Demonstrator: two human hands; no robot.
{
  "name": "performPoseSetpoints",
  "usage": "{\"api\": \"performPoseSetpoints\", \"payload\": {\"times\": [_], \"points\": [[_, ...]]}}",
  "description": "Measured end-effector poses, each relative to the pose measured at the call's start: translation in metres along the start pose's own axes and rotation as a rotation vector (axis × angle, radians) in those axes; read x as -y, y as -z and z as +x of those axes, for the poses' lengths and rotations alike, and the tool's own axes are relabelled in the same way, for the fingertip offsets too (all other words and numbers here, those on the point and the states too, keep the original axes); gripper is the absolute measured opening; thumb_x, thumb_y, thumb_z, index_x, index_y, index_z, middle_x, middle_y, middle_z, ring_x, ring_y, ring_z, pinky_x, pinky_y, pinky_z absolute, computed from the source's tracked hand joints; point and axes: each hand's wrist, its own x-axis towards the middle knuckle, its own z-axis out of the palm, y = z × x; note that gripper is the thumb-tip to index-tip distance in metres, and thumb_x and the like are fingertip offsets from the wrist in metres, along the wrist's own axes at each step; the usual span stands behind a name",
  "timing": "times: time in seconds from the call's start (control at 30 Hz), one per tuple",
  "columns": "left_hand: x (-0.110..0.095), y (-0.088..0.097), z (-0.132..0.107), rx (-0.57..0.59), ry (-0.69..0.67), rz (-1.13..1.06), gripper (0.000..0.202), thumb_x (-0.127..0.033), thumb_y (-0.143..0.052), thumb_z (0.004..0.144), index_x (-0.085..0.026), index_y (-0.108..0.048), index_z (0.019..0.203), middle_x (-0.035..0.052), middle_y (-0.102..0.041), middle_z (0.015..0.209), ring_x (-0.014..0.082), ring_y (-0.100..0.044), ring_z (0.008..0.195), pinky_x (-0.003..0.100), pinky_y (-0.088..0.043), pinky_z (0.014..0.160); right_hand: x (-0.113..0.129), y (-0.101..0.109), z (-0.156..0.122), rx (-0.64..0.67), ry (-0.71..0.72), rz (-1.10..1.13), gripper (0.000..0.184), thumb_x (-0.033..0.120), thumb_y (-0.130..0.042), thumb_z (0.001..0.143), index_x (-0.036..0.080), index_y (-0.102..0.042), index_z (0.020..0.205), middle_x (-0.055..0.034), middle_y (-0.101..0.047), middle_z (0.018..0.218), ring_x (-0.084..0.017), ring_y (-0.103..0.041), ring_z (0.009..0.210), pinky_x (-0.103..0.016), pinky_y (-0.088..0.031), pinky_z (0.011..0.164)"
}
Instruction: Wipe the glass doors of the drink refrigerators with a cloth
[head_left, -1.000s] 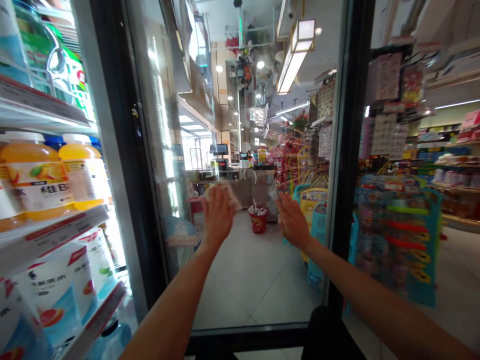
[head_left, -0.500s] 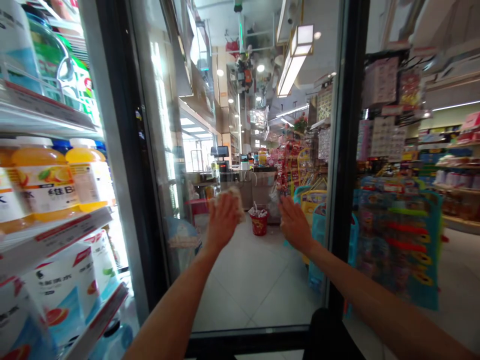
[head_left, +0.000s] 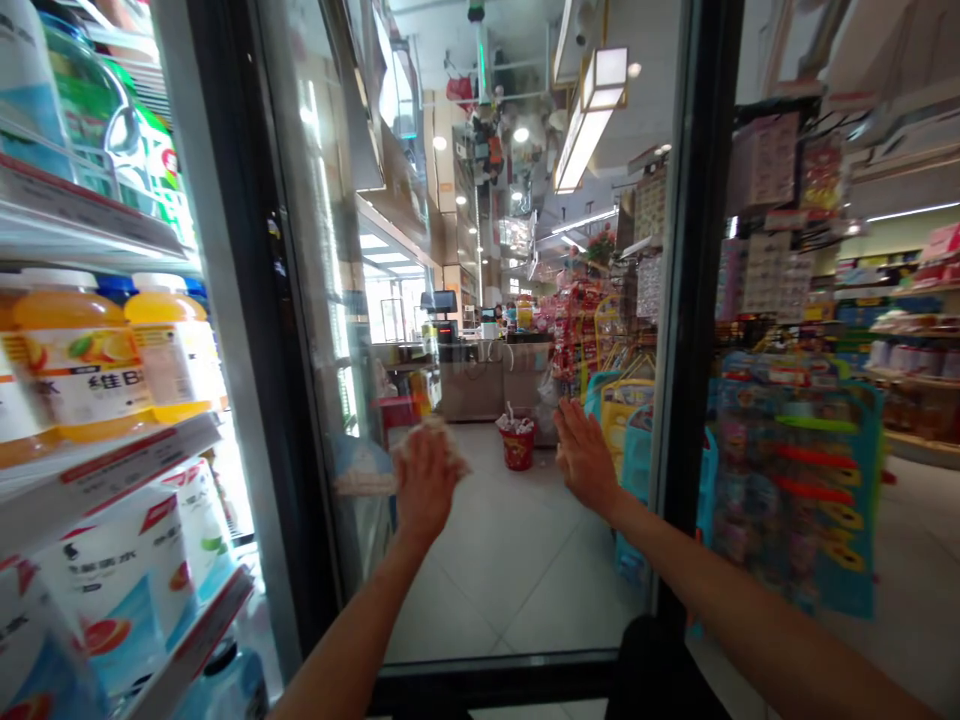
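Observation:
My left hand (head_left: 426,485) presses a crumpled, pale cloth (head_left: 453,455) against the glass door (head_left: 487,580), left of its middle. The cloth shows past the fingertips and at the right of the hand; the rest is hidden under the palm. Farther right, my right hand (head_left: 586,458) holds nothing. Its fingers are stretched out and it appears to rest on the same pane. A black frame (head_left: 697,300) runs around the glass.
At the left, lit cooler shelves hold orange drink bottles (head_left: 79,360) and white pouches (head_left: 112,590). Through the glass I see a red bucket (head_left: 517,447) on the tiled floor and a counter (head_left: 472,385). A rack of hanging toys (head_left: 802,480) stands right of the door.
My left hand and the cloth have moved down and to the left across the glass. My right hand has shifted only slightly.

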Motion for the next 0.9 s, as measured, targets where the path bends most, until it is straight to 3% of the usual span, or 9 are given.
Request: {"api": "performPoseSetpoints", "payload": {"times": [0.07, 0.13, 0.2, 0.3, 0.4, 0.6, 0.67, 0.8, 0.9], "points": [[-0.022, -0.001, 0.004, 0.157, -0.395, -0.033, 0.054, -0.034, -0.04, 0.091, -0.023, -0.027, 0.143, 0.0084, -0.031, 0.148, 0.0231, -0.018, 0.14, 0.049, -0.018, 0.114, 0.001, -0.001, 0.0, 0.008, -0.008, 0.012, 0.063, 0.009, -0.036, 0.081, 0.013, -0.027, 0.143, -0.0121, -0.03, 0.149, -0.024, -0.015, 0.142, -0.05, -0.029, 0.11], [-0.023, 0.001, 0.006, 0.212, -0.525, -0.036, 0.054, -0.033, -0.042, 0.09, -0.026, -0.029, 0.142, 0.0046, -0.03, 0.149, 0.0208, -0.019, 0.14, 0.046, -0.016, 0.115, -0.005, 0.0, -0.001, 0.024, 0.004, 0.024, 0.066, 0.009, -0.037, 0.08, 0.016, -0.024, 0.145, -0.01, -0.027, 0.151, -0.023, -0.015, 0.142, -0.05, -0.028, 0.111], [-0.005, 0.003, 0.002, 0.142, -0.36, -0.011, 0.055, -0.032, -0.04, 0.091, -0.022, -0.025, 0.143, 0.0082, -0.031, 0.148, 0.0214, -0.018, 0.14, 0.047, -0.017, 0.115, -0.015, 0.004, -0.003, 0.025, 0.003, 0.019, 0.067, 0.009, -0.038, 0.08, 0.016, -0.023, 0.145, -0.0095, -0.024, 0.152, -0.024, -0.014, 0.142, -0.05, -0.027, 0.111], [0.024, 0.001, -0.009, -0.077, 0.2, 0.022, 0.059, -0.032, -0.037, 0.092, -0.014, -0.018, 0.145, 0.0189, -0.029, 0.147, 0.0274, -0.018, 0.14, 0.053, -0.026, 0.109, -0.028, 0.011, -0.009, 0.018, -0.021, -0.004, 0.066, 0.009, -0.039, 0.081, 0.015, -0.024, 0.145, -0.0105, -0.023, 0.152, -0.025, -0.011, 0.143, -0.05, -0.028, 0.111], [0.015, -0.003, -0.016, -0.215, 0.499, 0.038, 0.062, -0.032, -0.035, 0.092, -0.009, -0.012, 0.145, 0.0253, -0.023, 0.147, 0.0322, -0.016, 0.14, 0.058, -0.031, 0.104, -0.027, 0.013, -0.014, 0.031, -0.007, 0.003, 0.065, 0.009, -0.037, 0.081, 0.016, -0.025, 0.144, -0.0111, -0.026, 0.151, -0.024, -0.012, 0.142, -0.05, -0.03, 0.11], [-0.045, 0.0, 0.001, 0.165, -0.524, -0.08, 0.056, -0.03, -0.042, 0.089, -0.025, -0.026, 0.143, 0.0048, -0.03, 0.149, 0.02, -0.018, 0.141, 0.044, -0.019, 0.115, -0.015, 0.008, -0.015, 0.028, 0.0, 0.036, 0.065, 0.007, -0.035, 0.081, 0.016, -0.025, 0.144, -0.0114, -0.029, 0.15, -0.023, -0.017, 0.141, -0.048, -0.03, 0.11], [-0.045, 0.003, 0.02, 0.129, -0.43, -0.072, 0.053, -0.031, -0.041, 0.09, -0.023, -0.031, 0.141, 0.006, -0.033, 0.147, 0.0201, -0.018, 0.14, 0.043, -0.017, 0.115, -0.023, 0.008, -0.014, 0.006, -0.02, 0.033, 0.064, 0.008, -0.035, 0.082, 0.016, -0.024, 0.145, -0.0114, -0.03, 0.15, -0.023, -0.019, 0.141, -0.048, -0.03, 0.11], [-0.038, 0.006, 0.058, -0.051, 0.177, -0.051, 0.058, -0.034, -0.035, 0.092, -0.011, -0.024, 0.143, 0.0183, -0.027, 0.148, 0.0289, -0.013, 0.141, 0.052, -0.022, 0.111, -0.049, 0.015, -0.013, -0.091, -0.13, 0.019, 0.065, 0.011, -0.034, 0.083, 0.018, -0.018, 0.146, -0.0106, -0.024, 0.152, -0.024, -0.018, 0.141, -0.049, -0.029, 0.111], [-0.056, 0.006, 0.066, 0.014, 0.052, -0.059, 0.057, -0.032, -0.035, 0.091, -0.01, -0.023, 0.143, 0.0187, -0.024, 0.149, 0.03, -0.013, 0.141, 0.055, -0.021, 0.11, -0.059, 0.021, -0.014, -0.097, -0.158, 0.02, 0.064, 0.012, -0.034, 0.083, 0.018, -0.02, 0.146, -0.0104, -0.025, 0.152, -0.024, -0.018, 0.141, -0.05, -0.028, 0.111]]}}
